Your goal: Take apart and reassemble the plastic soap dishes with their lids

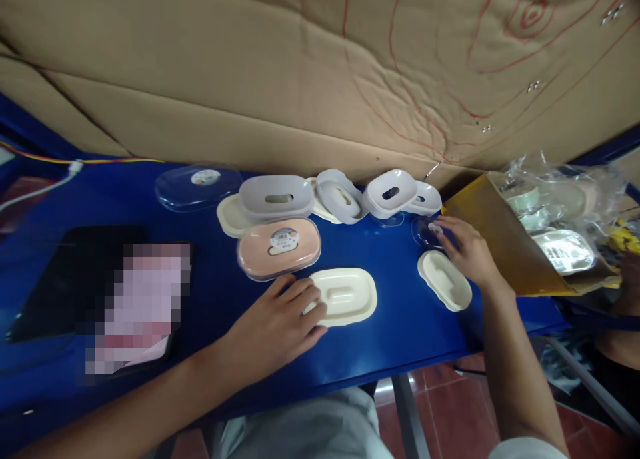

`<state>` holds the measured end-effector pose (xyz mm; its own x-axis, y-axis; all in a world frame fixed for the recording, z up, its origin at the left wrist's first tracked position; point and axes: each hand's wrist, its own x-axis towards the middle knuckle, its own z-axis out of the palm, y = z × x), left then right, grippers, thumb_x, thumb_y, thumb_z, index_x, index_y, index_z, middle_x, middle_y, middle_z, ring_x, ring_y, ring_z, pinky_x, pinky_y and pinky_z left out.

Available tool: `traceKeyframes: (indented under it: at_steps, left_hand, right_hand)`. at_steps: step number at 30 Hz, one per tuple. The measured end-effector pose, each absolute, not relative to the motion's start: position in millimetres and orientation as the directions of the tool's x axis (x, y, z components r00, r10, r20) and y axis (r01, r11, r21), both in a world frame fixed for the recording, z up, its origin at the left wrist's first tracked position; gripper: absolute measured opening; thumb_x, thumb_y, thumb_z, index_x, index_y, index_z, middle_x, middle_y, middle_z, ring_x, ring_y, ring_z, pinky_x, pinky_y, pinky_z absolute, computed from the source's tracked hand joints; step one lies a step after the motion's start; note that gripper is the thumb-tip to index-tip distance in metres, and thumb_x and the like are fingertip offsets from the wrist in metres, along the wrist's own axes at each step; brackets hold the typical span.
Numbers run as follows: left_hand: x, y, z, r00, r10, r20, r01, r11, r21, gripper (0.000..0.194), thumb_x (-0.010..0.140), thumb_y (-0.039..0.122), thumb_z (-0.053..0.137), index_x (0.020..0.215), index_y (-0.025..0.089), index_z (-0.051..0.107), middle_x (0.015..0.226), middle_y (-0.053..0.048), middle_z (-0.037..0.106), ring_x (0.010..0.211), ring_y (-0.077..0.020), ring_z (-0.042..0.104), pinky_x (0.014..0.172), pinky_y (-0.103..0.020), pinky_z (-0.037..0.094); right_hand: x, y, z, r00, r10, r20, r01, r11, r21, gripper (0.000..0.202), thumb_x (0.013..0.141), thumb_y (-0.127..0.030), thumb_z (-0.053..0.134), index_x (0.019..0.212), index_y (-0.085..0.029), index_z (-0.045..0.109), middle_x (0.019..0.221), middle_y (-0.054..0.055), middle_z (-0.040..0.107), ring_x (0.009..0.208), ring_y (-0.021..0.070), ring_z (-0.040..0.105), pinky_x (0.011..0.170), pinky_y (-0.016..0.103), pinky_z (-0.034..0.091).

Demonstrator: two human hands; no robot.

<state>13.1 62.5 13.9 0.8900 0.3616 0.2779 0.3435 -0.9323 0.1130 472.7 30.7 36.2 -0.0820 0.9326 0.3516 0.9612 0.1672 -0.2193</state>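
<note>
My left hand lies over the left end of a cream oval plastic piece with a raised bar in its middle. Its fingers are apart and bent slightly, with the tips on the piece's edge. Just behind that hand sits a pink oval box under a clear cover with a label. On the right, my right hand pinches the edge of a clear plastic lid with a small white sticker. A cream oval dish rests on the table just below the right hand.
Along the back of the blue table stand a pale lilac slotted box, several similar shells and a clear lid. A cardboard box of wrapped pieces is at right, a phone at left. Another person's arm shows far right.
</note>
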Motion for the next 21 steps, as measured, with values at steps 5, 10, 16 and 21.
traceKeyframes:
  at_steps: [5,10,16,21]
  left_hand:
    - [10.2,65.6,13.9,0.886,0.367,0.283,0.351,-0.93,0.107,0.017,0.1,0.035,0.074,0.108,0.021,0.069,0.114,-0.007,0.073,0.108,-0.0283,0.067,0.1,-0.046,0.047]
    - [9.7,63.0,16.7,0.871,0.396,0.291,0.372,-0.918,0.138,0.024,0.099,0.033,0.074,0.119,0.021,0.07,0.133,-0.012,0.07,0.122,-0.0322,0.067,0.107,-0.048,0.053]
    - [11.2,56.9,12.7,0.811,0.494,0.313,0.459,-0.869,0.184,0.057,0.104,0.026,0.062,0.157,0.015,0.046,0.152,-0.023,0.06,0.145,-0.039,0.058,0.115,-0.054,0.055]
    - [14.3,55.1,6.6,0.724,0.594,0.35,0.533,-0.804,0.263,0.077,0.108,0.04,0.06,0.17,0.012,0.024,0.16,-0.027,0.052,0.149,-0.0381,0.056,0.114,-0.048,0.058]
  right_hand:
    - [418.3,68.7,43.1,-0.232,0.901,0.366,0.955,0.283,-0.093,0.048,0.106,-0.028,0.06,0.154,-0.028,0.058,0.161,0.013,0.059,0.147,0.0354,0.057,0.117,0.061,0.048]
    - [392.3,94.0,34.1,-0.285,0.868,0.406,0.954,0.297,0.034,0.043,0.109,-0.018,0.051,0.148,-0.03,0.064,0.149,0.01,0.07,0.141,0.0313,0.064,0.124,0.063,0.033]
    - [345.8,43.4,60.1,-0.431,0.782,0.451,0.89,0.452,0.067,0.049,0.107,-0.017,0.062,0.153,-0.032,0.058,0.132,0.007,0.079,0.117,0.0268,0.074,0.119,0.055,0.039]
    - [292.6,-2.4,64.8,-0.638,0.736,0.229,0.753,0.658,-0.015,0.05,0.107,-0.013,0.058,0.155,-0.023,0.056,0.123,0.008,0.081,0.104,0.0254,0.073,0.093,0.045,0.055]
